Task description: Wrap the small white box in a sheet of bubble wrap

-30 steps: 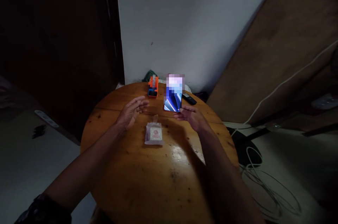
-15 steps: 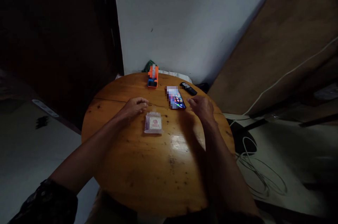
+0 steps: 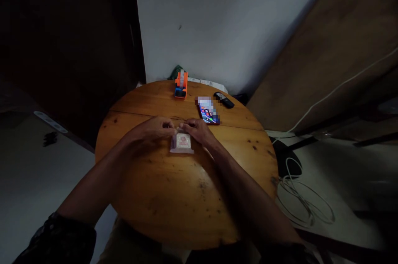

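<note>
Your left hand and your right hand meet over the middle of the round wooden table, fingertips almost touching each other at the far end of a small clear packet. On both hands the fingers are curled and bunched together, with their tips at that far edge. The light is too dim to tell whether they pinch the plastic or only rest on it.

The packet lies flat on the wood, just near of the seam that crosses the tabletop. Its long axis runs near to far, almost straight away from you. The narrower far end points at the wall and sits between your fingertips, while the wider near end lies free on the table. Inside it shows a pale square piece with a reddish mark, face up.

Beyond your right hand, to the far right, a phone lies with its lit screen up, its length angled from near right to far left. A dark remote lies just past it. An orange and blue object stands by the table's far edge. White cables coil on the floor to the right.
</note>
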`<state>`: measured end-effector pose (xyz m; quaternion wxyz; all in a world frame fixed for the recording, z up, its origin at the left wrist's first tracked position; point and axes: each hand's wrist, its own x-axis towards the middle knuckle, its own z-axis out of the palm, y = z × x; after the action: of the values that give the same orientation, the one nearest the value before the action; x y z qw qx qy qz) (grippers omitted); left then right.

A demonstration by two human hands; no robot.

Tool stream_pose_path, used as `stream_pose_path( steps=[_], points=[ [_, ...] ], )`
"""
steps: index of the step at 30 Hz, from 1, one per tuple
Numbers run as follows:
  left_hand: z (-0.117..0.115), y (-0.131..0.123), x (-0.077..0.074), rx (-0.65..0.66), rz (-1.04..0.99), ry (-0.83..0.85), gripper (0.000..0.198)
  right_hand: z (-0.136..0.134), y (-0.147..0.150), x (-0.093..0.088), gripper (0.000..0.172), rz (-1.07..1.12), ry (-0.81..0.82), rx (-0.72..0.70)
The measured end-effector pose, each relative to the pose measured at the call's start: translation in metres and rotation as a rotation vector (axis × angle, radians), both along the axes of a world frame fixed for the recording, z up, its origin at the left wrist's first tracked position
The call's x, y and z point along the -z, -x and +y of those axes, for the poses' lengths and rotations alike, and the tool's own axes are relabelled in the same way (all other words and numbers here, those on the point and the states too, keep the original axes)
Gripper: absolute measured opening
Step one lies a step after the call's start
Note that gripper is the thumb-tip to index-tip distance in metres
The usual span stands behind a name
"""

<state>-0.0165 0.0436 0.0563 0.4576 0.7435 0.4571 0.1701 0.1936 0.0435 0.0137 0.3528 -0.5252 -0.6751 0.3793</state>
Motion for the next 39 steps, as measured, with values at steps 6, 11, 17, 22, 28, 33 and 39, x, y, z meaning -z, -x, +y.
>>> stream_pose_path(
  steps=[6, 11, 17, 22, 28, 33, 39],
  points=[
    [-0.002, -0.011, 0.010, 0.054, 0.030, 0.076, 0.021, -0.001, 0.004, 0.002, 0.027, 0.355, 0.060, -0.008],
    [-0.002, -0.015, 0.012, 0.032, 0.002, 0.157, 0.018, -0.004, -0.006, -0.012, 0.016, 0.310, 0.053, -0.070],
    [-0.003, -0.015, 0.017, -0.008, -0.018, 0.137, 0.022, -0.012, -0.006, -0.025, 0.007, 0.145, -0.044, -0.173],
    [0.002, -0.015, 0.026, -0.094, -0.089, -0.042, 0.039, -0.020, 0.001, -0.036, 0.017, -0.157, -0.166, -0.206],
    [0.005, -0.013, 0.024, 0.097, -0.150, 0.006, 0.025, -0.052, 0.004, -0.048, 0.023, -0.507, -0.324, -0.205],
    [0.004, -0.008, 0.019, 0.155, -0.207, 0.084, 0.023, -0.087, 0.004, -0.024, 0.025, -0.652, -0.570, -0.153],
    [0.008, -0.004, 0.025, 0.152, -0.291, 0.120, 0.039, -0.094, 0.006, 0.001, 0.032, -0.780, -0.691, -0.057]
  ],
)
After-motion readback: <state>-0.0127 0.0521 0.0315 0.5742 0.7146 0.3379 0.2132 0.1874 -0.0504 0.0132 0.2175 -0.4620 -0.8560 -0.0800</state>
